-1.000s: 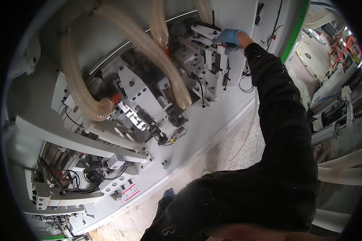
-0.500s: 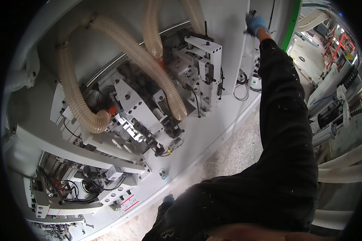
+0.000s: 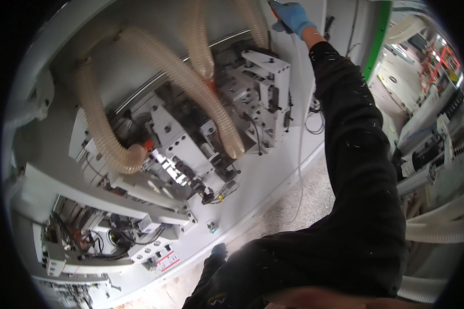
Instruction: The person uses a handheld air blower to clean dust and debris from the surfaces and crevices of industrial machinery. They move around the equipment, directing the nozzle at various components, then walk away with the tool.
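Blue-gloved hands (image 3: pixel 296 18) apart, thin hose (image 3: pixel 299 118) past ledge (image 3: pixel 260 188)

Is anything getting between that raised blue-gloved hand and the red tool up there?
Nothing visible: the right hand is closed around the red tool near the picture's top edge. A thin pale hose hangs below the hand, but does not come between them. The fingers partly hide the tool.

Corrugated hoses (image 3: pixel 165 57) translucent ribbed plastic, faintly glossy; machine bed (image 3: pixel 252 180) smooth, white-painted; curved rail (image 3: pixel 139 94) shiny bare metal; right glove (image 3: pixel 295 18) smooth, rubbery-looking; sleeve (image 3: pixel 353 134) matt black cloth, lint-flecked; floor (image 3: pixel 314 193) rough-looking, mottled.
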`<state>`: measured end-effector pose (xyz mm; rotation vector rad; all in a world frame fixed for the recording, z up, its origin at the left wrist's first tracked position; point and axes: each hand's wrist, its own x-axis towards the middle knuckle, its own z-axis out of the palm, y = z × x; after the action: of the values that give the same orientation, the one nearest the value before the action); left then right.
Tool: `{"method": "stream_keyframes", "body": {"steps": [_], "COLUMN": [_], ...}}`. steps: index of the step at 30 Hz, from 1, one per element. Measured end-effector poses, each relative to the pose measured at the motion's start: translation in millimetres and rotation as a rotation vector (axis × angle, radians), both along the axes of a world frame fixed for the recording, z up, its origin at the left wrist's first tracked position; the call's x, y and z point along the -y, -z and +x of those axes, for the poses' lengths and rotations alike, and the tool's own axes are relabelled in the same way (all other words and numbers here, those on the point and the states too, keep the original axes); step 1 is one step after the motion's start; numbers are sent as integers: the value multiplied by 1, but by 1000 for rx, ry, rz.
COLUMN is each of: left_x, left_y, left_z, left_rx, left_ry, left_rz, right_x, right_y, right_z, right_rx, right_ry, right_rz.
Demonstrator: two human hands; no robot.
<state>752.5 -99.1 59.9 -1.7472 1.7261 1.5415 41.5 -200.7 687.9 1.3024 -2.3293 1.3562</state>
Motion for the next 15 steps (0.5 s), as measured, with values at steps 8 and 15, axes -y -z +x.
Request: {"method": "stream_keyframes", "body": {"steps": [8, 15], "left_x": [-20, 2], "left_y": [39, 42], "left_z": [22, 49], "left_rx": [-26, 119], "left_ry": [-389, -139], "left_rz": [155, 75], "right_x": [-26, -14], "right_y": [76, 60], "right_z": [133, 274], "right_rx": [169, 245], "right_ry": [-362, -696], "right_rz": [663, 304]}}
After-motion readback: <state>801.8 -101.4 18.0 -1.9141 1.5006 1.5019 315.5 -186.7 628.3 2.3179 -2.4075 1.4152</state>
